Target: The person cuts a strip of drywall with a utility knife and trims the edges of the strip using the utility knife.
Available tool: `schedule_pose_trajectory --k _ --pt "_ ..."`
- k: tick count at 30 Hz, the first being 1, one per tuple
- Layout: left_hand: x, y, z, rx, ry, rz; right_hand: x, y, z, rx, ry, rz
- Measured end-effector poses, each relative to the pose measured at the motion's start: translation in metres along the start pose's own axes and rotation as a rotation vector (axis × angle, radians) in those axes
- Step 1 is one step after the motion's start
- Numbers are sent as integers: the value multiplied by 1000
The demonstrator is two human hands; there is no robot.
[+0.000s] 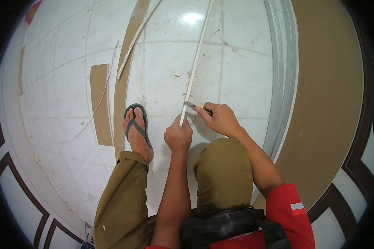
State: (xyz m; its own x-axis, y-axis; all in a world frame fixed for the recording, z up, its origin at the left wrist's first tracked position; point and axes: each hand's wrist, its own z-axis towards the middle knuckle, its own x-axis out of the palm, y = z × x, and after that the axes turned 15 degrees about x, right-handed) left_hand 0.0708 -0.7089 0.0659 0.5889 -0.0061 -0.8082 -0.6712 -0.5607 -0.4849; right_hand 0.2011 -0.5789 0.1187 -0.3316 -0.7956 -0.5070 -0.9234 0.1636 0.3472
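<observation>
My left hand (178, 135) is closed round the near end of a long, thin white strip (197, 52), which runs away from me across the floor to the top of the view. In my right hand (221, 119) is a utility knife (190, 105) with a dark blade and a bit of yellow on its handle. Its blade meets the strip just beyond my left fingers. Whether the blade has cut into the strip is too small to tell.
Brown boards (101, 103) lie on the tiled floor (166, 87) at left, with a torn strip (133, 47) over one. Metal channels (278, 79) and a large brown board (326, 79) run along the right. My sandalled foot (137, 128) stands beside the left boards.
</observation>
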Motion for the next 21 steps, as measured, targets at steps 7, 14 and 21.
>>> schedule_pose_trajectory --k 7,14,21 --pt "0 2 -1 13 -9 -27 4 0 4 -22 -34 2" --pt "5 2 -1 29 -52 -11 7 0 14 -122 -164 87" --pt "3 3 -3 11 -50 -4 3 -1 4 -47 -3 -25"
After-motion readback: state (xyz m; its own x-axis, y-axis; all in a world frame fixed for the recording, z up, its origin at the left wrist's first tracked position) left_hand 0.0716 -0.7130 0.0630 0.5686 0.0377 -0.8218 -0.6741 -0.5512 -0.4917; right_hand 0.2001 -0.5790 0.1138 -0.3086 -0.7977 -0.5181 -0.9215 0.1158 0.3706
